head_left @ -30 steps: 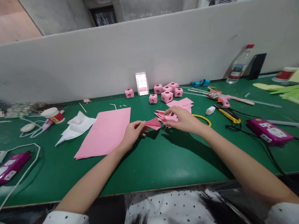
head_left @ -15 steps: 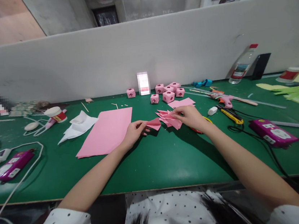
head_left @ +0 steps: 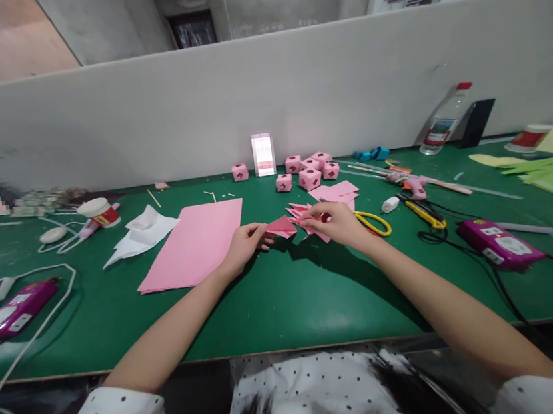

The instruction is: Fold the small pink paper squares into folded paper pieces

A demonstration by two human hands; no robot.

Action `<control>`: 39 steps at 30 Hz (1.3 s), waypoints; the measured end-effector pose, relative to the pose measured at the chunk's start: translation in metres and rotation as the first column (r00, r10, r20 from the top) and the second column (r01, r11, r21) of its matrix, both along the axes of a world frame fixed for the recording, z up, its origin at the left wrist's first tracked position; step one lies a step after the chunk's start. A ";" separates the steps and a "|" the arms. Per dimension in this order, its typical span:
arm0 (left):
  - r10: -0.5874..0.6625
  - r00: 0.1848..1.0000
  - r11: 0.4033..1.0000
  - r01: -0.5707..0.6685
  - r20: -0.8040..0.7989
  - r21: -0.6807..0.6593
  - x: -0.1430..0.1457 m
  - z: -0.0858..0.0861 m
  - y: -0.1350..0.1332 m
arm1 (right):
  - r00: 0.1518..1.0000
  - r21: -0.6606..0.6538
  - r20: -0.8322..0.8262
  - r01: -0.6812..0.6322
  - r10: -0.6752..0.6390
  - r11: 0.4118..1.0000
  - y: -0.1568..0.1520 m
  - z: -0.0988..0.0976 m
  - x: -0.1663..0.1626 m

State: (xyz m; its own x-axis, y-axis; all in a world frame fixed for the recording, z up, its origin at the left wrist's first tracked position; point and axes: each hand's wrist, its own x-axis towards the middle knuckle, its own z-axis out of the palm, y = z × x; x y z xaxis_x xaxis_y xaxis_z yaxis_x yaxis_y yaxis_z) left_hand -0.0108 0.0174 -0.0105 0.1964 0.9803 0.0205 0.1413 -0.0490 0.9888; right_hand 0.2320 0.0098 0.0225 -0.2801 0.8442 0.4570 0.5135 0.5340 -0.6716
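Observation:
My left hand (head_left: 247,245) pinches a folded pink paper piece (head_left: 282,227) by its left end, a little above the table. My right hand (head_left: 335,223) has thumb and fingers closed together just right of that piece. Whether a paper lies between its fingertips is hidden. Under and behind the right fingers spreads a pile of pointed, folded pink paper pieces (head_left: 297,210), partly covered by the hand. Yellow-handled scissors (head_left: 378,223) lie beside my right wrist. Left of my left hand is a stack of pink paper sheets (head_left: 200,240).
Several pink paper cubes (head_left: 310,178) sit near the partition (head_left: 145,122), beside a propped phone (head_left: 263,155). A white tissue (head_left: 143,230) and paper cup (head_left: 100,213) are at left. At right lie a glue gun (head_left: 416,186), a yellow cutter (head_left: 426,214) and a purple power strip (head_left: 500,243).
My right hand has shifted left, closer to the folded piece in my left hand, uncovering more of the scissors. The left hand keeps its hold. The view has shifted slightly.

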 end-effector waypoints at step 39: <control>-0.183 0.980 0.975 0.191 0.080 -0.114 0.010 0.000 -0.011 | 0.996 0.128 -0.087 -0.026 0.037 0.991 0.002 -0.038 -0.022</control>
